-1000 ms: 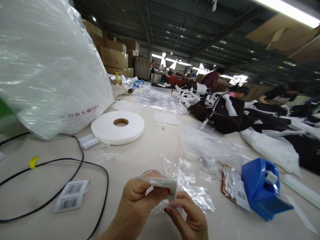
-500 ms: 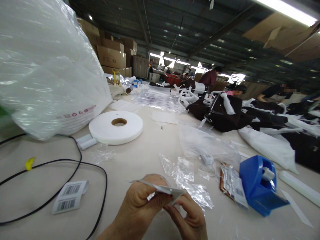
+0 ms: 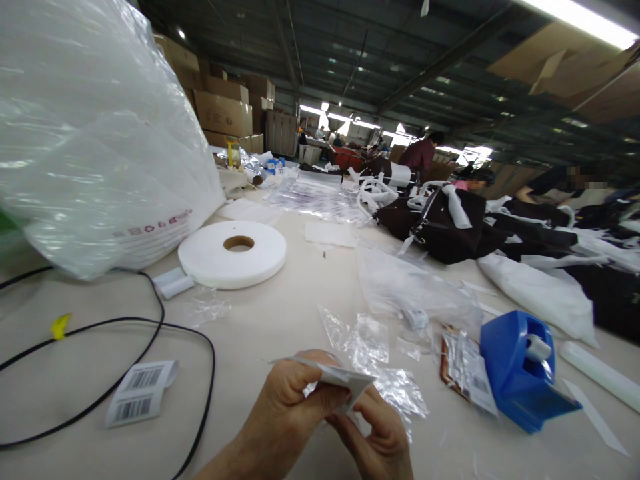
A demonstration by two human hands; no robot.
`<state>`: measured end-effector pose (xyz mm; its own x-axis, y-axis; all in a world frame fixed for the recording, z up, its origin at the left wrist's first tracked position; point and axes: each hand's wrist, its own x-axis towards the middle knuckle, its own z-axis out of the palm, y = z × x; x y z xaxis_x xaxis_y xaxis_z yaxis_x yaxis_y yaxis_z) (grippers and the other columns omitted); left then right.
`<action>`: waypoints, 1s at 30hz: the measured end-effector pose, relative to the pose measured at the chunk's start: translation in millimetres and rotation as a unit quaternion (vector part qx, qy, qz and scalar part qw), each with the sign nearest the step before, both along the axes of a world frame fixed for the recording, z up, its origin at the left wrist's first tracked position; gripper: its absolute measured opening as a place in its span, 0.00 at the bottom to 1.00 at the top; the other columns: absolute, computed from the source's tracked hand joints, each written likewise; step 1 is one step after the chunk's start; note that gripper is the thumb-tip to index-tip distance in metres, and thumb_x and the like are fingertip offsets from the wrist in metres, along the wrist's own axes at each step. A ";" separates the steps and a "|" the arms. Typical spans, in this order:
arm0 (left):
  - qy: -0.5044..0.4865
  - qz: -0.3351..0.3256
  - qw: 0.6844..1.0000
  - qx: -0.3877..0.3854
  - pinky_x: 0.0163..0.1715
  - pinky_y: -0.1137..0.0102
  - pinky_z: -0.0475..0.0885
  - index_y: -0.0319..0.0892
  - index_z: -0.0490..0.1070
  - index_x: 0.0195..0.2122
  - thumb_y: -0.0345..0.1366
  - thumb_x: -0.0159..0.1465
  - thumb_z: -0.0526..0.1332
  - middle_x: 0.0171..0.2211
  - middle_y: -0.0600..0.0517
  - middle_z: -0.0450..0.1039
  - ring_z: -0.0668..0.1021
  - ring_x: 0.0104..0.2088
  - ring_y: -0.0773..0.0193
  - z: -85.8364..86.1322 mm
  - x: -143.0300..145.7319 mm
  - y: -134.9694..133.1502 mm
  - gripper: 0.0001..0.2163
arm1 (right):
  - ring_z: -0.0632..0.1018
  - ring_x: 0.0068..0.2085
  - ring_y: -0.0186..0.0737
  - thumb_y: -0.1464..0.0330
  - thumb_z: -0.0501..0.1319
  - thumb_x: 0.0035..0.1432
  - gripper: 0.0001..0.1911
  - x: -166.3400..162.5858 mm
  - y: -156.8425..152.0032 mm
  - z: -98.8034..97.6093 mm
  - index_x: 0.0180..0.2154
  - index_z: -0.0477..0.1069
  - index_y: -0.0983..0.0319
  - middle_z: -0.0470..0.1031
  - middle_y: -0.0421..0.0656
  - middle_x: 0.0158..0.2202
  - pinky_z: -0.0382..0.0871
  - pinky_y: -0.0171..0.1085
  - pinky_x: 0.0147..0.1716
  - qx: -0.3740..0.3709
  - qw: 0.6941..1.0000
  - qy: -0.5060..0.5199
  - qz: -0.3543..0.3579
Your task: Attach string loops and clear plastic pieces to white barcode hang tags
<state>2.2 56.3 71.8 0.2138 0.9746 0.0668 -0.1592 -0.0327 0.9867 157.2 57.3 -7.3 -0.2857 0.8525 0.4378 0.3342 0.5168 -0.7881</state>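
Clear plastic bag [image 3: 110, 153]: It is bulging far left of the left hand [image 3: 287, 403] and beyond it; its whitish contents are not resolving.
Black cable [image 3: 213, 360]: It is looping left of the left hand; a sideways forearm could be snagging it and dragging the barcode label [image 3: 133, 393] lying by the loop.
Cardboard boxes [image 3: 223, 113]: They are standing stacked in the distance, ahead and left of the left hand; their contents are not showing.
Left hand: It is pinching the pale thin piece [image 3: 350, 379] between thumb and fingers; uneven pressure could be creasing the piece.
Pale thin piece: It is spanning both hands above the table [image 3: 280, 313]; it could be slipping if both pinches are loosening together.
Right hand [image 3: 385, 433]: It is pinching the piece's right end, its fingertips partly hidden.
Loose clear film [image 3: 400, 393]: It is lying just beyond the right hand; static or a brushing finger could be picking it up.
Flat clear bag [image 3: 400, 280]: It is lying ahead of the right hand; whether it is containing the small white piece [image 3: 415, 319] cannot be told.
Clear sleeves [image 3: 467, 373]: They are lying right of the right hand, enclosing flat items; a nudge could be scattering them.
Blue dispenser [image 3: 513, 373]: It is standing farther right of the right hand, holding a pale roll [image 3: 539, 348].
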 end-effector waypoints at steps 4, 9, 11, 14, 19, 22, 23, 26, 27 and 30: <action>-0.018 0.001 1.000 -0.014 0.28 0.73 0.62 0.43 0.75 0.21 0.30 0.57 0.61 0.23 0.55 0.69 0.68 0.25 0.67 -1.6 1.3 3.3 0.09 | 0.77 0.38 0.42 0.68 0.62 0.53 0.05 -2.7 -1.7 -0.7 0.34 0.76 0.56 0.78 0.42 0.35 0.71 0.36 0.37 -0.017 1.000 0.018 -0.004; -0.030 -0.012 0.999 -0.029 0.28 0.73 0.61 0.42 0.75 0.21 0.29 0.55 0.60 0.23 0.55 0.69 0.67 0.26 0.67 -3.9 3.9 5.3 0.08 | 0.76 0.35 0.42 0.65 0.63 0.52 0.03 -7.5 -4.2 0.5 0.30 0.76 0.54 0.76 0.39 0.29 0.71 0.35 0.34 -0.047 0.995 0.082 -0.030; -0.031 -0.015 0.999 -0.032 0.28 0.74 0.61 0.42 0.75 0.21 0.29 0.55 0.60 0.23 0.55 0.68 0.67 0.26 0.67 -4.5 5.6 5.6 0.08 | 0.76 0.35 0.41 0.65 0.63 0.52 0.04 -8.8 -4.9 1.5 0.28 0.76 0.55 0.76 0.39 0.29 0.70 0.34 0.34 -0.068 0.992 0.099 -0.027; -0.044 -0.015 0.998 -0.046 0.28 0.73 0.62 0.41 0.75 0.20 0.28 0.55 0.59 0.23 0.55 0.66 0.67 0.26 0.67 -6.1 8.3 6.4 0.08 | 0.76 0.36 0.41 0.65 0.62 0.52 0.04 -9.7 -5.5 2.7 0.28 0.75 0.56 0.75 0.38 0.29 0.69 0.34 0.36 -0.100 0.987 0.124 -0.019; -0.053 -0.012 0.997 -0.061 0.29 0.73 0.63 0.39 0.74 0.22 0.28 0.54 0.60 0.23 0.55 0.67 0.68 0.27 0.66 -10.5 12.0 8.2 0.06 | 0.76 0.37 0.42 0.65 0.62 0.53 0.04 -10.4 -6.3 2.3 0.30 0.76 0.56 0.76 0.38 0.31 0.69 0.36 0.39 -0.138 0.977 0.161 -0.007; -0.055 -0.007 0.996 -0.070 0.30 0.72 0.64 0.39 0.74 0.23 0.29 0.54 0.59 0.23 0.55 0.67 0.69 0.28 0.66 -11.5 13.6 9.0 0.05 | 0.76 0.41 0.44 0.65 0.61 0.54 0.07 -11.1 -7.0 0.2 0.35 0.76 0.55 0.77 0.39 0.37 0.69 0.38 0.42 -0.159 0.971 0.180 -0.005; -0.056 -0.004 0.996 -0.074 0.31 0.72 0.64 0.39 0.74 0.23 0.29 0.54 0.59 0.23 0.54 0.68 0.69 0.28 0.65 -11.4 14.1 9.4 0.05 | 0.76 0.41 0.43 0.65 0.60 0.54 0.08 -11.3 -7.2 -0.4 0.36 0.76 0.54 0.77 0.39 0.37 0.69 0.38 0.42 -0.163 0.970 0.183 -0.008; -0.050 0.014 0.995 -0.087 0.31 0.71 0.64 0.38 0.75 0.23 0.30 0.53 0.60 0.22 0.54 0.69 0.69 0.27 0.65 -10.9 15.1 11.1 0.05 | 0.76 0.39 0.42 0.66 0.60 0.54 0.09 -11.8 -7.8 -0.6 0.39 0.76 0.52 0.78 0.38 0.35 0.68 0.36 0.41 -0.169 0.968 0.184 -0.016; -0.045 0.020 0.995 -0.091 0.30 0.72 0.64 0.38 0.75 0.23 0.30 0.53 0.60 0.22 0.54 0.68 0.69 0.27 0.65 -10.8 15.4 11.7 0.05 | 0.76 0.38 0.41 0.66 0.60 0.54 0.09 -12.0 -7.9 0.0 0.38 0.76 0.52 0.78 0.38 0.34 0.68 0.36 0.41 -0.169 0.968 0.186 -0.018; -0.044 0.020 0.994 -0.099 0.29 0.71 0.64 0.37 0.75 0.24 0.31 0.52 0.60 0.22 0.54 0.69 0.69 0.27 0.65 -11.1 15.9 13.4 0.05 | 0.76 0.38 0.40 0.67 0.62 0.53 0.08 -12.7 -8.2 2.6 0.36 0.77 0.53 0.77 0.37 0.35 0.68 0.34 0.40 -0.172 0.966 0.193 -0.033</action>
